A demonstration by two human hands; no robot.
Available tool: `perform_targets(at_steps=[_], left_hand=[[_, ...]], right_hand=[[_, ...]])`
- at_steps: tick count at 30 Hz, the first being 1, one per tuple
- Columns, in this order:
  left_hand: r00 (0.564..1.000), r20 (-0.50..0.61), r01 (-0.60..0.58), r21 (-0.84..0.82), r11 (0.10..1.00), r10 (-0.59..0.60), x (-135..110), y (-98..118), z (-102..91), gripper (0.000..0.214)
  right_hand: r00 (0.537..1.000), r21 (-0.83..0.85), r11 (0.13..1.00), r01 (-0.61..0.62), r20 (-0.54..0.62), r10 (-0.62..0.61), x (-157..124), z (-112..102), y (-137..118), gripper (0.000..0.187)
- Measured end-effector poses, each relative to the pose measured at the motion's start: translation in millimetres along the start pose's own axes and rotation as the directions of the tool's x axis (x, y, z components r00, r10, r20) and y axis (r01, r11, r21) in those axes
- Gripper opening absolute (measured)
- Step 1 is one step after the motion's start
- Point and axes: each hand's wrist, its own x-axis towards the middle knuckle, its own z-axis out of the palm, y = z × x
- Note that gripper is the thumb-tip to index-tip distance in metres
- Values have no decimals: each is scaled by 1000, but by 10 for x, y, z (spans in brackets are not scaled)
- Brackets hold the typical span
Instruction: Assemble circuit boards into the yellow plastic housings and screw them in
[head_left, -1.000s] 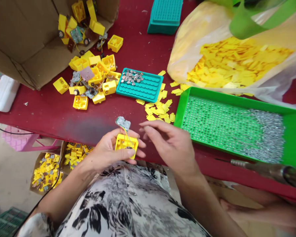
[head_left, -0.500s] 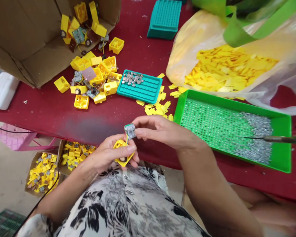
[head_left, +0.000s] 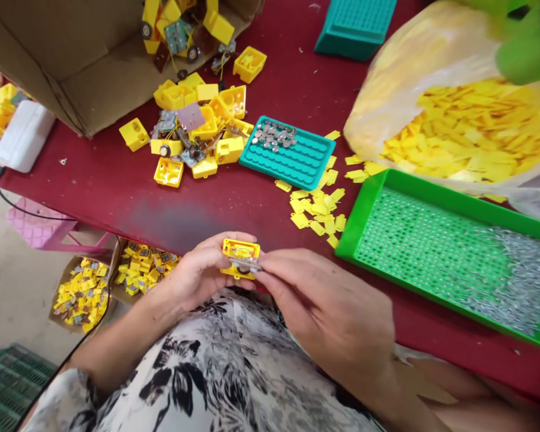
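My left hand [head_left: 202, 264] is closed around a small yellow plastic housing [head_left: 240, 246], whose open side faces up toward me. With thumb and fingertips, my right hand [head_left: 328, 306] pinches a small grey module [head_left: 244, 263] at the housing's lower side. Whether the module sits inside the housing or only against it I cannot tell, as fingers cover part of it. Beyond my hands lies a pile of yellow housings [head_left: 228, 150] with grey modules and wires among them.
A teal tray [head_left: 292, 168] holds round metal discs. Loose yellow tabs [head_left: 317, 207] lie beside it, near a plastic bag [head_left: 373, 102] of more tabs. At right is a green basket [head_left: 355, 228] with metal pins. A cardboard box [head_left: 94, 78] stands at the back left; filled boxes are below the table.
My right hand has brought the grey module from above the housing down against it. The housing has been turned in my left hand. The whole view has shifted somewhat.
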Motion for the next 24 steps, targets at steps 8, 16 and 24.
perform_targets(at_steps=[8,16,24], left_hand=[[999,-2,40,4,999,-40,-80,58,79,38],[995,-82,74,142,987,-62,-138,49,220,34],[998,-49,34,159,987,-27,-163,47,221,31]], right_hand=[[982,-5,986,165,97,-163,-98,-74,-38,23],[965,20,980,200,168,-200,-154,-206,-80,29],[951,-36,971,237,214,-224,-119,-244,-69,28]])
